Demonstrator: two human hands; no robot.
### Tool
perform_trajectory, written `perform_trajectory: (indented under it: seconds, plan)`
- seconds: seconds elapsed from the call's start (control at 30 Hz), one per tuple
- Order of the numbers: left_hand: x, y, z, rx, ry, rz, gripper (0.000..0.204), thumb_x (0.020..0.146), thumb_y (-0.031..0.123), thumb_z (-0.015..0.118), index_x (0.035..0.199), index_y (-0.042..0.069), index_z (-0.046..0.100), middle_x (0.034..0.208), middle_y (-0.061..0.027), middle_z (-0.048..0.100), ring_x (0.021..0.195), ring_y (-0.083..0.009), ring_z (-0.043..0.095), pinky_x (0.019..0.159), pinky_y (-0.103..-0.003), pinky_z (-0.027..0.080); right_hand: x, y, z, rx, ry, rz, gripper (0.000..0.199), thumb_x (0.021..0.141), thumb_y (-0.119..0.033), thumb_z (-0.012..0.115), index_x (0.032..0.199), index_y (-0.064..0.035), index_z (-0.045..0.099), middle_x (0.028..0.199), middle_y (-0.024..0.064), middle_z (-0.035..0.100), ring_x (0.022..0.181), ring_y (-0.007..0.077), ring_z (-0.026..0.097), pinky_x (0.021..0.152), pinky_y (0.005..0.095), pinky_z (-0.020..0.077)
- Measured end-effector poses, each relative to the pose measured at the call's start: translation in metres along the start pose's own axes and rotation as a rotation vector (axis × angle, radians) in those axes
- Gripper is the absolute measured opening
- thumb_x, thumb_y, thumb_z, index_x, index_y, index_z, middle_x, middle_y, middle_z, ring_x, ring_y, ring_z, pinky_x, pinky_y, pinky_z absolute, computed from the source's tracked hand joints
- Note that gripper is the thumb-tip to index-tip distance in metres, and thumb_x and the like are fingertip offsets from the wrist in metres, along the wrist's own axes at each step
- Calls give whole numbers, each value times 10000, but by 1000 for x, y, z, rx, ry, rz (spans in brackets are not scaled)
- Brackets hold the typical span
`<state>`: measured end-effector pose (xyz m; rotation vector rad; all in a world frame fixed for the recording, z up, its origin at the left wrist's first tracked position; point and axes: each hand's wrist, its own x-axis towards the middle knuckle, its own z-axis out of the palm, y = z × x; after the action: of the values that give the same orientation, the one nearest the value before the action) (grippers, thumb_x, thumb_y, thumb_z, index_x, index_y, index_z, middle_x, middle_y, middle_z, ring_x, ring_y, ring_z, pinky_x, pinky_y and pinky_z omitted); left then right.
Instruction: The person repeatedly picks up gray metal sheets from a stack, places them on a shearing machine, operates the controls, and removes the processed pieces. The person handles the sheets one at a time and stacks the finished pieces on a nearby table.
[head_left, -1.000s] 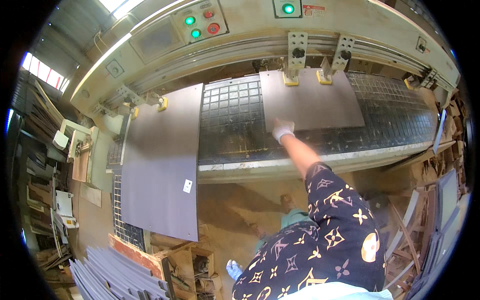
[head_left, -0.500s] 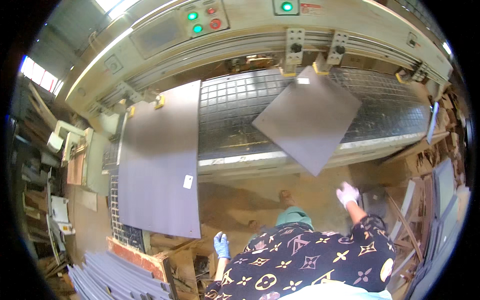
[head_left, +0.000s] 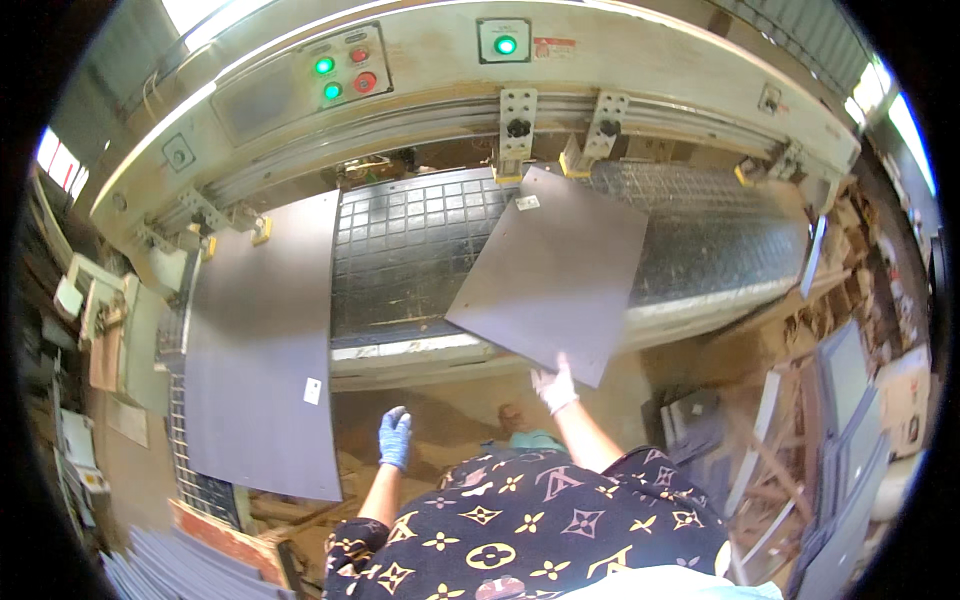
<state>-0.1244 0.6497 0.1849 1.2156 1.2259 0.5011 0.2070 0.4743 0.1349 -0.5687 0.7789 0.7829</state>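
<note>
A tilted grey-brown panel (head_left: 560, 270) lies on the black gridded conveyor belt (head_left: 400, 225), one corner jutting past the near edge. My right hand (head_left: 556, 386), in a white glove, is at that panel's near edge, fingers apart, one finger seeming to overlap the edge. Whether it presses on the panel is unclear. My left hand (head_left: 395, 438), in a blue glove, hangs in front of the machine with nothing in it, its fingers loosely extended. To its left lies a larger grey panel (head_left: 262, 350) with a small white label (head_left: 312, 391).
The machine's long beam (head_left: 430, 75) spans the far side, with a button panel (head_left: 345, 75) and clamp blocks (head_left: 517, 130) along its rail. Grey strips (head_left: 190, 565) are stacked at lower left. Boards (head_left: 850, 430) lean at right, near wood scraps (head_left: 770, 450).
My right hand has moved left and in to the tilted panel's near edge. That panel has turned counterclockwise. The whole view has shifted, and my left hand stays free.
</note>
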Motion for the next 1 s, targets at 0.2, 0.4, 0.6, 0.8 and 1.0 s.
perform_trajectory:
  seconds: [0.2, 0.4, 0.6, 0.8, 1.0]
  plan:
    - [-15, -23, 13, 59, 130, -19, 277, 839, 74, 612, 1107, 26, 563, 1087, -81, 610, 987, -166, 563, 881, -287, 445, -34, -163, -96, -356, -78, -57, 467, 783, -223, 699, 1200, -145, 506, 1212, 61, 520, 1102, 307, 482, 940, 482, 407]
    - [-17, -32, 46, -99, 205, -258, 300, 843, 133, 619, 1131, 77, 559, 1091, -38, 608, 951, -149, 561, 762, -295, 482, -6, -299, -25, -775, 188, -333, 577, 817, -345, 650, 1274, -74, 424, 1220, 96, 517, 1116, 290, 500, 885, 511, 431]
    - [-16, -29, 71, -53, 150, -66, 283, 845, 65, 597, 1122, 23, 554, 1091, -87, 609, 992, -165, 565, 899, -286, 438, -6, -330, 76, -1019, -167, -356, 599, 784, -398, 671, 1231, -88, 420, 1161, 93, 532, 1029, 267, 538, 828, 454, 469]
    - [-38, -44, 68, -19, 269, -59, 280, 833, 61, 610, 1104, 14, 559, 1077, -100, 612, 980, -178, 570, 897, -300, 445, -16, -351, 44, -959, -231, -296, 599, 781, -259, 702, 1278, -120, 396, 1188, 82, 515, 1070, 286, 528, 845, 519, 487]
    - [-64, -60, 53, 26, 306, -202, 284, 840, 92, 611, 1112, 26, 563, 1095, -88, 612, 990, -171, 566, 883, -293, 446, -34, -412, 7, -1058, -243, -104, 606, 792, -231, 690, 1302, -140, 377, 1195, 56, 514, 1056, 274, 539, 853, 513, 482]
